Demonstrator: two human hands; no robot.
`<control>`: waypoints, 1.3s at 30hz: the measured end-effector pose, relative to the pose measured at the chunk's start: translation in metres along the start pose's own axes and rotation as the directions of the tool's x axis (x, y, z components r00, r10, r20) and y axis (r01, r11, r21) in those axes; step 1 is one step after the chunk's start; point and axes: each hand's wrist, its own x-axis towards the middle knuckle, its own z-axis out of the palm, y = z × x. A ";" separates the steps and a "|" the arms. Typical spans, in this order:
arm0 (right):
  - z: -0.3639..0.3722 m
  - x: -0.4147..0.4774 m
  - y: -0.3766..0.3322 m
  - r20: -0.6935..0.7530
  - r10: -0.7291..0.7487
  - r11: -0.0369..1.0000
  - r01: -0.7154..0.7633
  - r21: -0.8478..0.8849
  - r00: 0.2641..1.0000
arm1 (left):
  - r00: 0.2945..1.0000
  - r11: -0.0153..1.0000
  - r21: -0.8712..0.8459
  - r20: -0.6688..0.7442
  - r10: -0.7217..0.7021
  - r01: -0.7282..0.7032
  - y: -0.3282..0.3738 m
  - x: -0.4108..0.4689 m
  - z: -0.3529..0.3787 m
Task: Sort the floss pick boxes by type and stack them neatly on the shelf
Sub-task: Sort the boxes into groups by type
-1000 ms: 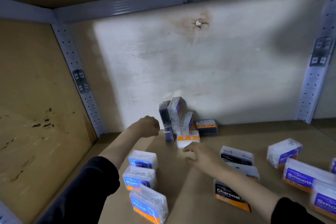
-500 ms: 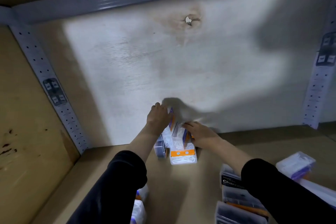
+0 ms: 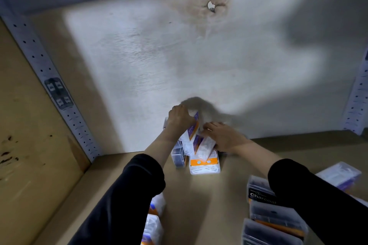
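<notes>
A jumble of floss pick boxes point(image 3: 196, 145) is seen against the back wall point(image 3: 159, 55) of the shelf point(image 3: 199, 195), at about 12 o'clock from the person. White picks are visible inside the clear flat box point(image 3: 205, 166) with the orange label. The left hand point(image 3: 180, 118) is closed over a tilted box point(image 3: 192, 131). The right hand point(image 3: 223, 137) lies flat on another leaning box point(image 3: 206, 148), fingers spread. A "Charcoal" box point(image 3: 258, 193) is found at 4 o'clock.

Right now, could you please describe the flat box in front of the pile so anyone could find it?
Look to the back wall, where both hands work on a pile of boxes. The flat box lies nearest you, alone showing an orange band above white picks.
</notes>
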 end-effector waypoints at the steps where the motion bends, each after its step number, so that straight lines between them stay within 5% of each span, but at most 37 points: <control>1: -0.003 -0.003 0.002 0.002 0.014 0.999 -0.015 0.031 1.000 | 1.000 0.999 -0.035 0.025 -0.009 0.010 0.000 0.000 -0.001; 17: -0.054 -0.069 -0.009 0.090 0.230 0.924 -0.246 0.293 0.969 | 0.984 0.982 -0.189 0.177 0.019 0.015 -0.003 -0.062 -0.050; 29: -0.063 -0.110 -0.107 0.006 0.146 0.931 -0.139 0.338 0.989 | 0.982 0.996 -0.093 0.186 0.027 -0.010 -0.036 -0.138 -0.080; 39: -0.009 -0.114 -0.165 0.227 0.184 0.898 -0.257 0.357 0.956 | 0.969 0.999 -0.044 0.244 0.033 -0.023 -0.053 -0.161 -0.083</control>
